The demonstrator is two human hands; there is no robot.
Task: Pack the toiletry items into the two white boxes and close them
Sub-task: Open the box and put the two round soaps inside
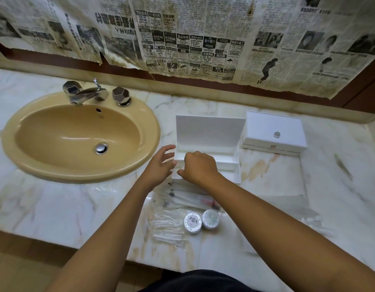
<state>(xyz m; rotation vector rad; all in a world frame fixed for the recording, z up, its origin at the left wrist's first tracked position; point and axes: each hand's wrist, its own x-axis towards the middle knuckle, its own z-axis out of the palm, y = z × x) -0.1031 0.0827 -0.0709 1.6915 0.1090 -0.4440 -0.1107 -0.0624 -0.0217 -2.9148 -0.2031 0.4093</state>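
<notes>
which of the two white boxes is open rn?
The left white box, by the sink: its lid stands upright and both hands are at it. The right white box has its knobbed lid down.

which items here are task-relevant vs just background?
Job: open white box, closed white box, two round soaps, clear sachets, wrapped items, left hand, right hand.
Background: sink, tap, newspaper, marble counter.
</notes>
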